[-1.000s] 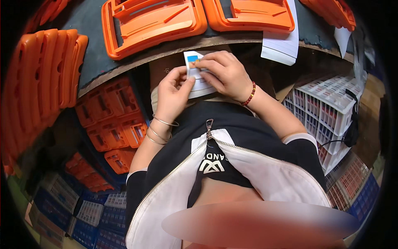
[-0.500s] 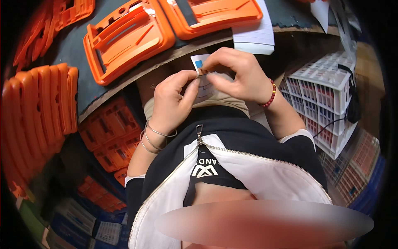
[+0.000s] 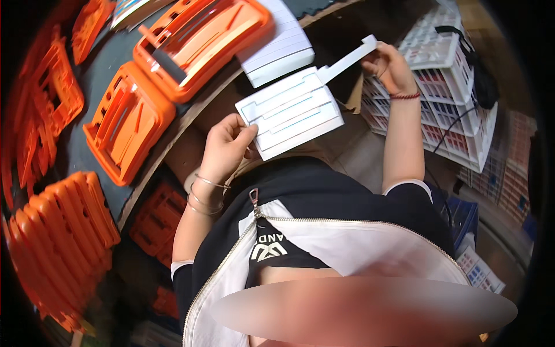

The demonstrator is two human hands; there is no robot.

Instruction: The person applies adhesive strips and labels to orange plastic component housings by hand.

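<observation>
The left hand (image 3: pixel 227 141) is pinching the left edge of a white sheet (image 3: pixel 292 113), presumably steadying it above the lap, just nearer than the table (image 3: pixel 107 72) bearing orange frames (image 3: pixel 136 133). The right hand (image 3: pixel 391 70), farther right, is grasping the outer end of a white strip (image 3: pixel 347 61), apparently keeping it taut and clear. Whether the strip is adhering to the sheet or merely overlapping it is hard to tell. Compared with half a second earlier, the hands are standing well apart, and the strip is extending rightward.
</observation>
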